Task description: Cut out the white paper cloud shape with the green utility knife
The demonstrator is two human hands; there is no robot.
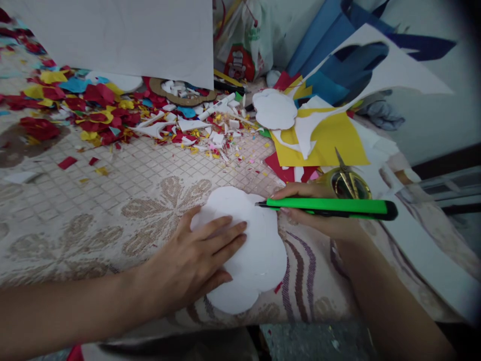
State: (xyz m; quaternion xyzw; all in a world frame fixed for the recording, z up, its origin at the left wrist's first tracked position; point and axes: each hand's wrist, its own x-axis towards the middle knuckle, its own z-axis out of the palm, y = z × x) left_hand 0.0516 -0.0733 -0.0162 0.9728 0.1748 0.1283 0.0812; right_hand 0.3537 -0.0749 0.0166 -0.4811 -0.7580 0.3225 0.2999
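Observation:
A white cloud-shaped foam or card piece [255, 250] lies flat on the patterned tablecloth near the table's front edge. My left hand [205, 250] rests on its left side, fingers stretched out and pressing it down. In my right hand [315, 215] is a green box cutter [330, 204] with a black end, held almost level. Its blade tip is at the upper right part of the cloud shape, pointing left; whether it touches the surface I cannot tell. Just beyond my right hand, gold-handled scissors [347, 178] sit on a roll of tape [334, 183].
Red, yellow and blue paper scraps [93, 100] and white offcuts cover the table's back. A second white cloud shape [274, 109] lies by yellow paper [323, 140]. A white sheet with a cut-out [406, 65] leans at back right, near a plastic bag [248, 45]. A large white board [131, 35] stands behind.

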